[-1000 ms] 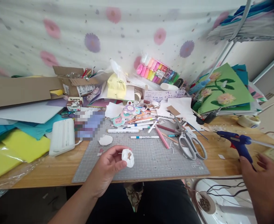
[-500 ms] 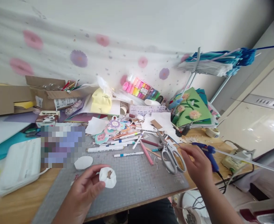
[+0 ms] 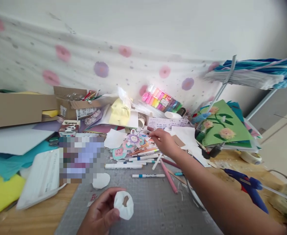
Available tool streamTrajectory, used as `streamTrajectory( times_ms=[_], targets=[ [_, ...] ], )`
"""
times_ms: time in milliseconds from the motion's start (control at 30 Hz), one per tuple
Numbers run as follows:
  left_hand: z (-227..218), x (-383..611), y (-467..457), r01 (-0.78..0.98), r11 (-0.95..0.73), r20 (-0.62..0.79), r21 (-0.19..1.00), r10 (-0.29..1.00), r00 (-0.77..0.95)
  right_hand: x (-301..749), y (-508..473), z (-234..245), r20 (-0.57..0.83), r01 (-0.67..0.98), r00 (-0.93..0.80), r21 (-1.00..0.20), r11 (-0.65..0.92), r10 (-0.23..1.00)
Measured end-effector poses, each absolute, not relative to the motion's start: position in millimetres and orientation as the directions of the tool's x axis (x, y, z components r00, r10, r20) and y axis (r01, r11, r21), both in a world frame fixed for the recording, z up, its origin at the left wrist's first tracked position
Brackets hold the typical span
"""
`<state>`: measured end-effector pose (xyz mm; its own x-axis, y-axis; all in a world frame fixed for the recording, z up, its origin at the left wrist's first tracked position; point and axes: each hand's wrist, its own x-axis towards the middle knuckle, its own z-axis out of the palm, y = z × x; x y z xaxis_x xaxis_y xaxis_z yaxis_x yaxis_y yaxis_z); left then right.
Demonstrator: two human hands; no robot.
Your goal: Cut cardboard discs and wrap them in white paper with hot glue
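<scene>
My left hand (image 3: 103, 212) pinches a small white crumpled paper round (image 3: 121, 209) with a brown patch in its middle. It is held above the grey cutting mat (image 3: 148, 205). Across the mat, my right hand (image 3: 166, 142) reaches into the clutter, fingers drawn together beside a clear ring like a tape roll (image 3: 143, 132). What sits between those fingertips is too small to make out. A flat white paper piece (image 3: 101, 180) lies left of centre. My right forearm hides most of the scissors (image 3: 194, 195).
Several markers (image 3: 148, 176) and a pink stick (image 3: 169, 178) lie on the mat. A blue glue gun (image 3: 246, 186) rests at right. Cardboard boxes (image 3: 18, 106) stand at back left. A green card with paper flowers (image 3: 224, 122) leans at back right.
My right hand has moved from beside the scissors, left and away from me, to the pile near the clear ring. My left hand still holds the paper round. The view has turned left.
</scene>
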<state>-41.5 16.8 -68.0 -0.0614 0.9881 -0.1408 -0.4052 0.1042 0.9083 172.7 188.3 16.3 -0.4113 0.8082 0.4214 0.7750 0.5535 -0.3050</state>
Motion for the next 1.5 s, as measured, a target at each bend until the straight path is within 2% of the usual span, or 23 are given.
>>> streamTrajectory(
  times_ms=[100, 200, 333, 433, 533, 600, 800, 967, 1067, 1133, 1300, 1400, 1500],
  targets=[
    [-69, -45, 16, -0.447, 0.126, -0.151, 0.886, 0.988, -0.019, 111, 189, 22, 0.39, 0.666, -0.62, -0.198, 0.72, 0.681],
    [-72, -47, 15, -0.472, 0.125, -0.121, 0.873, 0.992, 0.039, 62, 194, 15, 0.314, 0.577, -0.754, -0.102, 0.81, 0.577],
    [-77, -51, 15, -0.518, 0.122, -0.097, 0.847, 0.992, 0.076, 26, 203, 4, 0.274, 0.601, -0.751, -0.093, 0.794, 0.601],
    [-80, -54, 14, -0.546, 0.117, -0.075, 0.829, 0.992, 0.099, 24, 206, 15, 0.314, 0.669, -0.652, -0.191, 0.718, 0.69],
    [-80, -56, 13, -0.561, 0.11, -0.042, 0.82, 0.99, 0.133, 40, 206, 43, 0.341, 0.697, -0.519, -0.361, 0.619, 0.783],
    [-79, -57, 12, -0.561, 0.119, -0.029, 0.819, 0.986, 0.167, 55, 202, 61, 0.298, 0.681, -0.457, -0.49, 0.545, 0.838],
    [-74, -58, 10, -0.571, 0.119, 0.005, 0.813, 0.977, 0.212, 99, 174, 72, 0.126, 0.504, -0.37, -0.805, 0.312, 0.921],
    [-72, -59, 7, -0.63, 0.095, -0.012, 0.771, 0.991, 0.134, 131, 133, 57, 0.038, 0.39, -0.307, -0.906, 0.162, 0.951],
    [-61, -58, 0, -0.686, 0.106, -0.015, 0.72, 0.99, 0.138, 147, 100, 43, 0.081, 0.363, -0.239, -0.917, 0.167, 0.968],
    [-50, -56, -8, -0.7, 0.112, -0.003, 0.705, 0.988, 0.155, 157, 75, 30, 0.154, 0.377, -0.202, -0.899, 0.222, 0.967],
    [-33, -40, -25, -0.683, 0.075, -0.029, 0.727, 0.996, 0.079, 185, 24, -12, 0.475, 0.451, -0.243, -0.717, 0.532, 0.846],
    [-36, -32, -24, -0.643, 0.079, -0.037, 0.762, 0.996, 0.077, 197, 8, -32, 0.552, 0.44, -0.212, -0.683, 0.583, 0.806],
    [-40, -25, -20, -0.579, 0.14, -0.054, 0.804, 0.985, 0.163, 199, -1, -42, 0.597, 0.41, -0.136, -0.693, 0.594, 0.791]
  ],
)
